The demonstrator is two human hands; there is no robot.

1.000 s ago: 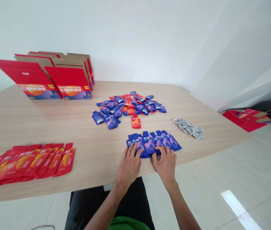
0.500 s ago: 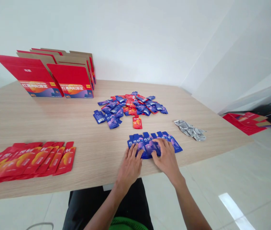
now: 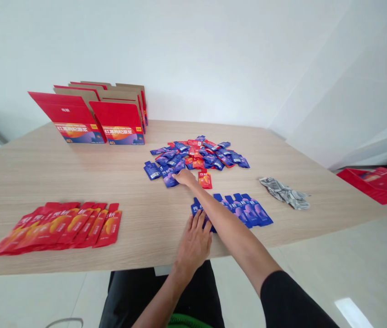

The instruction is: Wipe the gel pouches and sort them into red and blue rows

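My left hand (image 3: 195, 239) lies with fingers stretched over the left end of an overlapping row of blue pouches (image 3: 244, 210) near the table's front edge. Across that row reaches my right arm. My right hand (image 3: 184, 177) is closed at the edge of a blue pouch (image 3: 168, 177) on the near left side of a mixed pile; its fingertips are partly hidden. Behind it spreads the pile of blue and red pouches (image 3: 210, 157). A single red pouch (image 3: 205, 180) lies just right of my right wrist.
Overlapping red pouches (image 3: 66, 223) lie at the front left. Open red cartons (image 3: 121, 123) stand at the back left against the white wall. A crumpled grey striped cloth (image 3: 285, 192) rests at the right. Beyond the table's right edge is another red box (image 3: 374, 184).
My right hand has left the blue row and moved forward and left to a pouch at the pile. My left hand stays on the row. The view has shifted slightly left.
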